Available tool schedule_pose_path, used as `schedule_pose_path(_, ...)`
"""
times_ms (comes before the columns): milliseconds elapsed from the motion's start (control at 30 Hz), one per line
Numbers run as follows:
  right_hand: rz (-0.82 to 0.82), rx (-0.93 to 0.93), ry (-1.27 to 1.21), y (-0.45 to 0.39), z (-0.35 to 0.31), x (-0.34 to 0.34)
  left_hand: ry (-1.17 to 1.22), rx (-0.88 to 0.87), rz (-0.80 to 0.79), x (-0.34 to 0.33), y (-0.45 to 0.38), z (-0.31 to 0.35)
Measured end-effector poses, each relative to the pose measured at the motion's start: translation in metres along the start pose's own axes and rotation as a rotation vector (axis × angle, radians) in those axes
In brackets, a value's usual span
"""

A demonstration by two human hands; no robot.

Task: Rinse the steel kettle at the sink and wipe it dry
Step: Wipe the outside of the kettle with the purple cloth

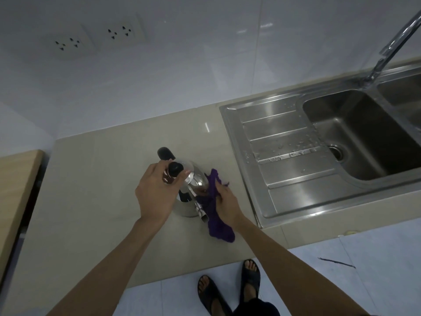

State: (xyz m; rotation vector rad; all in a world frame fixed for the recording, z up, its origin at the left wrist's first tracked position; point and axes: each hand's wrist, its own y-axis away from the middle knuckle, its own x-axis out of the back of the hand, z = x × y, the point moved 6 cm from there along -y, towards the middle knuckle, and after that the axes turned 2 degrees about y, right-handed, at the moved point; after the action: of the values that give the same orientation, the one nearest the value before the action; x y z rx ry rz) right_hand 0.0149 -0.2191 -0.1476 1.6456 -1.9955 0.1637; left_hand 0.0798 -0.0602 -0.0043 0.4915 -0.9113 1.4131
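Observation:
The steel kettle (193,192) stands on the beige counter (95,201), its spout pointing toward me and its black handle at the far side. My left hand (157,192) grips the lid around its black knob (175,168) on top of the kettle. My right hand (225,199) holds a purple cloth (216,222) against the kettle's right side beside the spout. The cloth's lower end lies on the counter.
A steel sink (369,133) with a ribbed drainboard (287,153) carrying water drops lies to the right, its tap (391,44) above the basin. Two wall sockets (95,37) sit on the tiled wall. A wooden surface (16,185) borders the counter on the left.

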Motion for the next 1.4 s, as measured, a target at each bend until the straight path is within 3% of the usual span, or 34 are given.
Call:
schedule_pose_path(67,0.011,0.051,-0.004,-0.003,-0.01,0.01,0.018,0.009,-0.025,0.0,-0.002,-0.002)
schedule_pose_path(167,0.246,0.337,-0.149,0.007,-0.058,0.038,0.125,-0.023,-0.133,-0.003,-0.001,-0.001)
schedule_pose_path(233,0.343,0.486,-0.111,0.021,-0.078,0.038,0.245,-0.019,-0.227,-0.008,0.001,0.001)
schedule_pose_path(333,0.421,0.34,-0.014,0.028,-0.051,0.017,0.319,-0.032,-0.304,-0.014,0.003,0.003)
schedule_pose_path(433,0.255,0.008,-0.117,0.02,0.002,-0.001,0.326,-0.052,-0.353,-0.011,-0.004,0.0)
schedule_pose_path(500,0.147,-0.089,-0.073,0.017,0.01,0.0,0.349,-0.055,-0.429,-0.008,-0.013,-0.001)
schedule_pose_path(567,0.176,-0.033,-0.087,0.016,-0.007,0.013,0.338,-0.066,-0.537,-0.005,-0.021,-0.002)
schedule_pose_path(633,0.315,0.179,-0.14,0.025,-0.044,0.03,0.289,-0.092,-0.563,-0.005,-0.025,-0.002)
schedule_pose_path(733,0.389,0.413,-0.032,0.03,-0.085,0.023,0.269,-0.012,-0.343,0.001,-0.023,-0.008)
schedule_pose_path(800,0.41,0.394,0.053,0.023,-0.083,0.007,0.281,0.038,-0.256,0.001,-0.018,-0.008)
schedule_pose_path(867,0.4,0.256,-0.017,0.013,-0.055,-0.002,0.257,0.036,-0.231,-0.001,-0.015,-0.006)
schedule_pose_path(967,0.218,-0.031,-0.087,0.002,-0.002,-0.008,0.208,-0.015,-0.208,-0.001,-0.013,-0.004)
schedule_pose_path(1033,0.131,-0.083,0.024,-0.005,0.005,-0.002,0.205,-0.023,-0.218,-0.001,-0.015,-0.006)
schedule_pose_path(1133,0.27,0.042,-0.048,-0.007,-0.026,0.023,0.228,-0.012,-0.275,0.001,-0.02,-0.011)
schedule_pose_path(1200,0.424,0.273,-0.16,0.009,-0.065,0.037,0.265,-0.008,-0.334,0.003,-0.024,-0.013)
schedule_pose_path(1267,0.42,0.45,-0.135,0.021,-0.09,0.029,0.301,0.0,-0.406,0.003,-0.028,-0.018)
schedule_pose_path(1333,0.407,0.463,-0.082,0.027,-0.088,0.01,0.324,0.016,-0.455,0.004,-0.03,-0.021)
schedule_pose_path(1400,0.414,0.316,-0.161,0.021,-0.06,0.002,0.339,0.026,-0.472,0.004,-0.031,-0.021)
